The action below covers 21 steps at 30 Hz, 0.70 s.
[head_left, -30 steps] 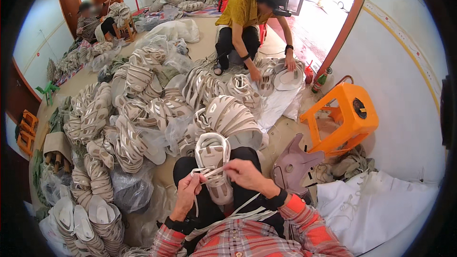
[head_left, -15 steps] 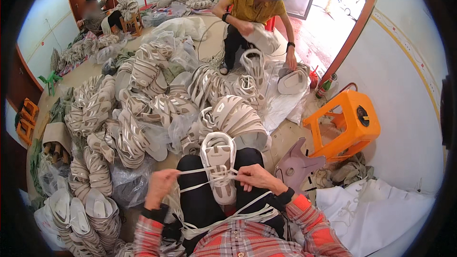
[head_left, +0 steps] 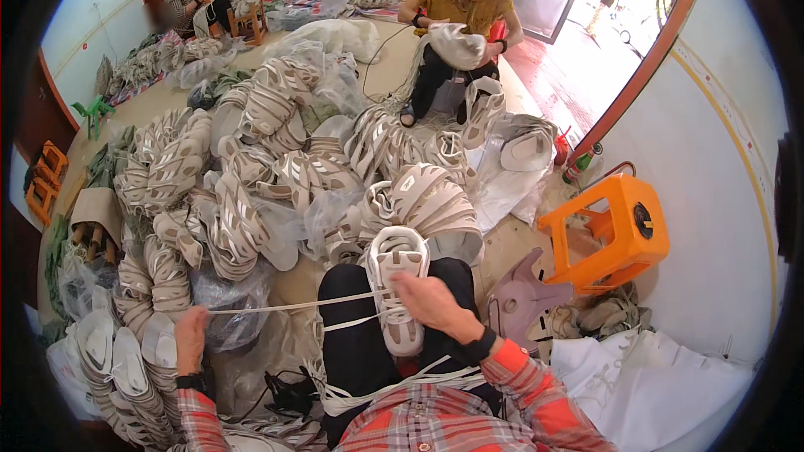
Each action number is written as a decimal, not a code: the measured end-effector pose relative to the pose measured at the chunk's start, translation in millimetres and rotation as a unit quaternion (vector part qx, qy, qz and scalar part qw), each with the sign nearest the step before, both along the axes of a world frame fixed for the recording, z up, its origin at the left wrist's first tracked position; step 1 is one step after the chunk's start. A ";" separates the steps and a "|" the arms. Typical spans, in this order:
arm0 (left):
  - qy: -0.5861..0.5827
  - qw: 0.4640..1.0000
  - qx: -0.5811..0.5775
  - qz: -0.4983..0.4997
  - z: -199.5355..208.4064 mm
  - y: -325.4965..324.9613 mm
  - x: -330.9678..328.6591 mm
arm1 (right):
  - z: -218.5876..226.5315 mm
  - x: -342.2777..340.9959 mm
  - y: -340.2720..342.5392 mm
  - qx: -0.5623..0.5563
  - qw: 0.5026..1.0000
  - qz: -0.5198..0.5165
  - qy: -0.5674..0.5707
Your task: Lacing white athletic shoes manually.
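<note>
Shoe [head_left: 397, 263], beige and white, toe toward the wearer, upright between the knees. Lace [head_left: 289, 306], pale, stretched taut leftward from shoe. Left hand [head_left: 192, 332], well left of shoe, fingers closed on lace. Right hand [head_left: 433, 306], over shoe's front, fingers curled; grip on lace cannot be told. Shoe stack [head_left: 431, 201], just beyond shoe. Stool [head_left: 634, 253], orange, right of shoe.

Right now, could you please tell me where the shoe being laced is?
The shoe is at the lower centre of the head view, between the dark-trousered knees, partly covered by the right hand.
</note>
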<state>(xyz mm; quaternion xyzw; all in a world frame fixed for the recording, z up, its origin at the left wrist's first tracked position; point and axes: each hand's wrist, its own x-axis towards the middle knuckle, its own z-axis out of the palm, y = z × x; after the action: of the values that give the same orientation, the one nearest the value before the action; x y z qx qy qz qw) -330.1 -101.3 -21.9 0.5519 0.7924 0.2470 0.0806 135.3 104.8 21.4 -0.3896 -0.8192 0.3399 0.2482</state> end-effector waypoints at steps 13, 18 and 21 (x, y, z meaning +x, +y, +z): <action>-0.408 0.902 0.137 0.033 -0.7 69.2 110.7 | -19.0 -84.7 -143.1 -0.014 0.876 0.481 -0.026; -0.621 0.781 -0.005 -0.062 32.5 138.0 256.9 | 1.6 -69.5 -129.8 -0.038 0.837 0.540 -0.083; -0.469 0.873 -0.038 -0.132 11.3 145.2 269.3 | 16.5 -41.0 -82.9 -0.134 0.896 0.386 -0.175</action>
<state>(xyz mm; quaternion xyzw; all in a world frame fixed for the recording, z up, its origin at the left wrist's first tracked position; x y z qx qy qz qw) -60.7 43.9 -10.6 0.4672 0.5905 0.4335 0.4951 94.3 21.8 37.9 -0.1259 -0.8821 0.4419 -0.1041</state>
